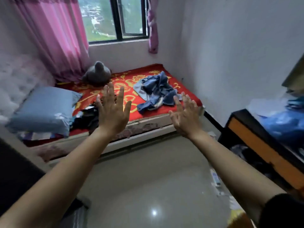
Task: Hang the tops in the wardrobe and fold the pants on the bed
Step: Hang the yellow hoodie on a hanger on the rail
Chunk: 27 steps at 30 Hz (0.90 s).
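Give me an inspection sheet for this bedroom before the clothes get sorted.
Surface: bed covered by a red floral blanket.
Job's things: blue denim heap lying unfolded on the blanket's right; dark clothes pile at the near edge, beside the pillow.
Clutter: pillow at left; grey plush toy by the curtain.
Grippers: left hand and right hand raised, fingers spread, holding nothing.
Cables: nothing seen.
Surroundings: window, pink curtain, glossy floor, black-and-orange cabinet at right.

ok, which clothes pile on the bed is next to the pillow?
The dark pile at the near edge, beside the blue pillow. The blue denim pile lies apart, further right on the red blanket.
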### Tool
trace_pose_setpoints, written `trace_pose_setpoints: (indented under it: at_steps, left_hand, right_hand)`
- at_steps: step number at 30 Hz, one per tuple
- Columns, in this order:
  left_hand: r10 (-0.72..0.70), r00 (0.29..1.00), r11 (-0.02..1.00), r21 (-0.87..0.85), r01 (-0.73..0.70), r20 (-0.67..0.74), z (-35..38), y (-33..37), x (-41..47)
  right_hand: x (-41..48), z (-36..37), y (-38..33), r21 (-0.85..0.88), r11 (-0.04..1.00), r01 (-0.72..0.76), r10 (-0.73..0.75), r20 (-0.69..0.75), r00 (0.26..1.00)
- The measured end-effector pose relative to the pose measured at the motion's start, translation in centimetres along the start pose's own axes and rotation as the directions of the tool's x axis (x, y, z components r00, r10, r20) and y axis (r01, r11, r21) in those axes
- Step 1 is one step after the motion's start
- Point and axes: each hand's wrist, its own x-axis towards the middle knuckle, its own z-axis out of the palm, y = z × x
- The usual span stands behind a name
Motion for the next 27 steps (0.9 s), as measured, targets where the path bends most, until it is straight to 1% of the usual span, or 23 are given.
trace_pose_setpoints:
  at_steps: [3, 6, 8, 10, 12, 14, 18, 20, 22, 25, 27]
  left_hand:
    - [0.117, 0.989, 0.992, -0.058, -0.112, 0.095, 4.7, 11.0, -1.0]
    - [0.248, 0.952, 0.964, -0.142, -0.225, 0.179, 9.4, 21.0, -3.4]
    - [0.316, 0.916, 0.942, -0.199, -0.271, 0.248, 12.5, 26.7, -5.5]
    - [0.386, 0.86, 0.917, -0.235, -0.321, 0.334, 15.1, 31.7, -7.8]
    - [0.469, 0.784, 0.882, -0.264, -0.391, 0.406, 17.5, 35.8, -9.9]
    - [0.548, 0.699, 0.836, -0.3, -0.459, 0.46, 19.8, 39.3, -11.5]
    - [0.668, 0.516, 0.737, -0.38, -0.559, 0.536, 25.7, 44.7, -14.5]
    - [0.717, 0.415, 0.678, -0.42, -0.603, 0.561, 29.1, 47.0, -16.1]
    - [0.754, 0.298, 0.614, -0.468, -0.635, 0.586, 32.5, 48.9, -18.1]
    - [0.791, 0.157, 0.533, -0.54, -0.651, 0.591, 37.7, 51.6, -22.0]
    - [0.818, 0.063, 0.467, -0.594, -0.655, 0.572, 41.2, 53.2, -24.7]
  right_hand:
    - [-6.1, -2.8, 10.7, -0.043, 0.987, -0.154, 0.155, 0.019, 0.988]
    - [-13.0, -4.6, 19.8, -0.103, 0.949, -0.297, 0.302, 0.028, 0.953]
    - [-17.9, -5.1, 24.8, -0.142, 0.902, -0.409, 0.419, 0.056, 0.906]
    - [-22.7, -5.3, 28.8, -0.181, 0.84, -0.511, 0.534, 0.108, 0.839]
    - [-27.1, -5.1, 32.3, -0.212, 0.761, -0.613, 0.646, 0.164, 0.745]
    - [-31.1, -4.5, 34.9, -0.231, 0.668, -0.708, 0.745, 0.199, 0.637]
    - [-38.7, -2.4, 37.9, -0.275, 0.449, -0.85, 0.89, 0.222, 0.398]
    - [-42.3, -0.9, 38.6, -0.296, 0.338, -0.894, 0.935, 0.216, 0.282]
    - [-45.4, 0.8, 38.9, -0.306, 0.227, -0.925, 0.961, 0.222, 0.163]
    - [-49.4, 4.1, 39.4, -0.282, 0.029, -0.959, 0.97, 0.238, -0.04]
    - [-51.5, 6.7, 40.0, -0.259, -0.072, -0.963, 0.963, 0.233, -0.134]
